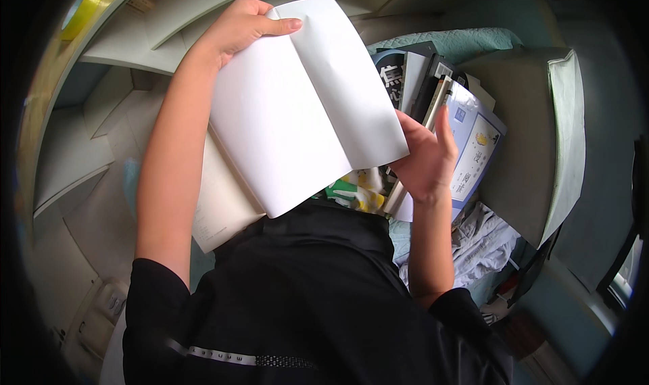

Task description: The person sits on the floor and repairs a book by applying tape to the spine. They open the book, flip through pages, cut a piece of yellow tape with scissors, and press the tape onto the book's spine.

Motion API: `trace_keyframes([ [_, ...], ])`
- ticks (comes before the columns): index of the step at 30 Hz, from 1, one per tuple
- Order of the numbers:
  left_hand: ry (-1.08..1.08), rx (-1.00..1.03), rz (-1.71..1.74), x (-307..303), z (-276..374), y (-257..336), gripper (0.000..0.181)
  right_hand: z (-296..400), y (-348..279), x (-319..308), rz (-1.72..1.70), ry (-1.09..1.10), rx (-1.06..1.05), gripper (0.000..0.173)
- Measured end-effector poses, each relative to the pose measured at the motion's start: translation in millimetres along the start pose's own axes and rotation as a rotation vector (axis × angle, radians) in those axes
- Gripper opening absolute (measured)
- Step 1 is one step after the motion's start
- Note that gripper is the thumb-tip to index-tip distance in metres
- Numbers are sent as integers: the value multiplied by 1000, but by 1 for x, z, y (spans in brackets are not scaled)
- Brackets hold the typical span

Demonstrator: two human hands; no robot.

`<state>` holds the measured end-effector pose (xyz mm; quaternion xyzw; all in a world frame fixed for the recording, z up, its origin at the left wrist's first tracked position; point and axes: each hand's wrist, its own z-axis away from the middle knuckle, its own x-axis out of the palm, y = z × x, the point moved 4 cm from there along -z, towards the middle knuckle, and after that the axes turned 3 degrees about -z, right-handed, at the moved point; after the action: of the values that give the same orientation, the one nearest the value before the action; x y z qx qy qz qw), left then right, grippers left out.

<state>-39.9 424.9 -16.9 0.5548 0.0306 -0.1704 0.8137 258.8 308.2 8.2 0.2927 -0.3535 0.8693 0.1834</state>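
Note:
My left hand (248, 27) grips the top edge of an open book, its thumb pressing on the white paper. The white sheet (284, 121) has a lengthwise crease, and a folded flap (350, 91) lies to its right. Cream-coloured pages (228, 197) show at the lower left, close to my black shirt. At the flap's lower right edge is my right hand (426, 157), thumb raised and apart, palm turned up. The flap partly covers its fingers, so contact behind the paper cannot be made out.
Several books lean together beyond my right hand, among them a blue-purple one (471, 141) and a black one (390, 75). Right of them stands a large grey panel-like object (522, 131). Crumpled white cloth (476, 248) lies below. Pale shelving (76, 152) lines the left, near yellow tape (83, 10).

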Motion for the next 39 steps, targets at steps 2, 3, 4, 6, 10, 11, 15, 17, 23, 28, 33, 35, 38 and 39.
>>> trace_keyframes([
  [2, 47, -19, 43, 4, -1, -4, 38, 14, -2, 2, 236, 29, -32, 72],
  [3, 64, -22, 64, 5, -4, -3, 38, 18, -5, 0, 373, 31, -35, 62],
  [4, 13, -34, 68, 6, -7, -2, 43, 17, -2, -2, 388, 55, 1, 56],
  [6, 74, 156, 74, 16, 18, 15, 42, 10, 5, -6, 421, 97, 72, 47],
  [10, 63, 246, 117, 3, 25, 21, 40, 8, 17, 2, 167, 65, 23, 43],
  [11, 78, 217, 130, -7, 20, 10, 36, 9, 19, 9, 171, 56, 29, 43],
  [15, 270, 80, 133, -42, -12, -32, 18, 8, 31, 7, 172, 0, 100, 31],
  [17, 256, 101, 86, -42, -8, -27, 18, 8, 33, -1, 181, -55, 123, 25],
  [23, 252, 162, 87, -39, -4, -17, 17, 14, 22, 12, 221, 55, 148, 30],
  [28, 172, 166, 124, -40, -9, -23, 18, 16, 21, 20, 241, 30, 165, 32],
  [33, 254, 170, 99, -42, -13, -34, 29, 17, 23, 23, 215, 8, 181, 34],
  [35, 237, 157, 88, -30, 1, -20, 37, 17, 25, 25, 200, 4, 191, 35],
  [38, 208, 144, 75, -16, 17, 2, 54, 19, 34, 31, 166, 29, 200, 35],
  [39, 296, 158, -32, -20, 15, 3, 52, 18, 36, 29, 153, 36, 193, 34],
])
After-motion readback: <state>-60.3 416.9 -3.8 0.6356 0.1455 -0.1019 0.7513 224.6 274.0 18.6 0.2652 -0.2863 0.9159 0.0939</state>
